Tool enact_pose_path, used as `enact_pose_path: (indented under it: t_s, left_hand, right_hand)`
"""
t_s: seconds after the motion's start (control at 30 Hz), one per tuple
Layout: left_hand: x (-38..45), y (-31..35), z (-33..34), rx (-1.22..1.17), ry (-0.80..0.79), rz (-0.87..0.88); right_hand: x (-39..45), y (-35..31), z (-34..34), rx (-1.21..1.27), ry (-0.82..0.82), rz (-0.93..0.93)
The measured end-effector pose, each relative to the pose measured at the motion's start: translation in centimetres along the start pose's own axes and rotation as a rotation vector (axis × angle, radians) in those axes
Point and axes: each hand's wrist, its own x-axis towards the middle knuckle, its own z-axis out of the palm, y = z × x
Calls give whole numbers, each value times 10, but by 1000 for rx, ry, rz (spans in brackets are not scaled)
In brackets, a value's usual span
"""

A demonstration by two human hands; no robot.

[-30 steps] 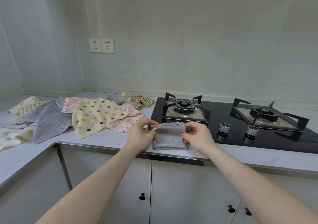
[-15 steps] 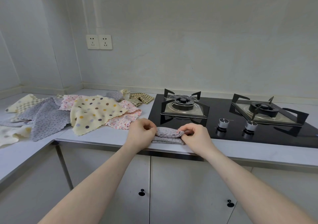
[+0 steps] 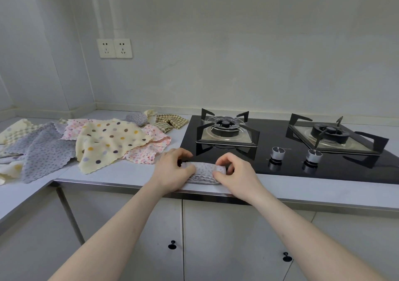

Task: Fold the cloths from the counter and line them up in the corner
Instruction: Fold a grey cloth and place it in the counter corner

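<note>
Head view: both hands pinch folded grey cloth (image 3: 204, 171) at counter (image 3: 121, 176) edge.

On the desk (image 3: 121, 176), a folded cloth (image 3: 204, 172) lies at the front edge, between the left hand (image 3: 172, 170) and right hand (image 3: 235, 172), which grip its two ends. Just behind it sits the stove (image 3: 287, 149), running off to the right. A heap of loose cloths (image 3: 86, 144) spreads to the left, toward the corner. Wall sockets (image 3: 114, 48) sit above the heap. Cupboard doors (image 3: 226, 237) lie below the desk.
</note>
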Motion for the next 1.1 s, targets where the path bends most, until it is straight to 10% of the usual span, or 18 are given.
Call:
enact_pose_path:
  t_s: [0.6,1.1]
  left_hand:
    - [-1,5,-3,-247,-99,-4]
    - [36,138,-56,-368,-333,-487]
  right_hand:
    - [3,4,-10,187,-72,81]
    - [14,-84,-111,377,-38,671]
